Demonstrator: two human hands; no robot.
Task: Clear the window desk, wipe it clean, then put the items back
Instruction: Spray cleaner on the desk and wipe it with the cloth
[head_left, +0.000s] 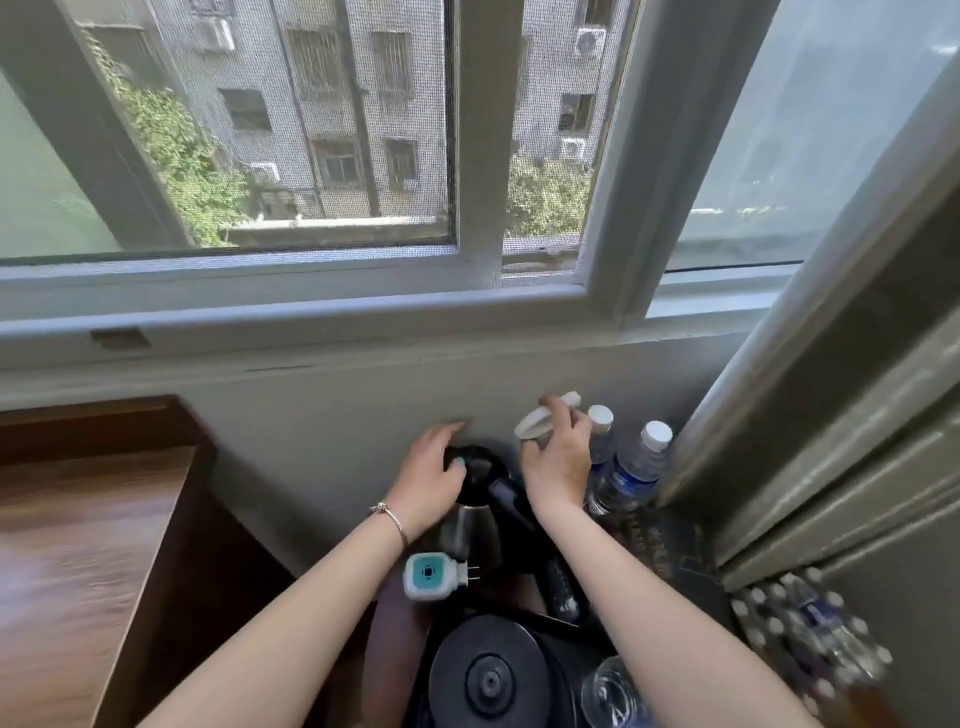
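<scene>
On the left is the brown desk (78, 519). It is wood, hard and flat, and the part I see has nothing on it. It looks blurry.

Next, going right, is my left hand (431, 478). It sits on the black lid of the kettle (470, 512). The kettle stands low down by the wall, right of the desk. My fingers curl over the lid, and I think I am holding it, but I cannot tell how tight. The kettle has a shiny metal body, so I think it is hard, smooth and a bit slippery. It may be heavy if there is water in it. I would grab the black handle on its right side, not the lid.

Just near me from the kettle is a small white and green plug thing (430, 576). It looks light and hard. Nearer still is the round black kettle base (488, 675), and right of that a clear glass (613, 693). The glass can break, so I must be gentle.

Then comes my right hand (558, 462). My fingers curl around some white cups (540, 421). They look thin and light, and could squash if I squeeze.

Just right of that hand stand 2 water bottles (631, 470) with white caps. They look full, so a bit heavy. I would hold them around the middle.
</scene>
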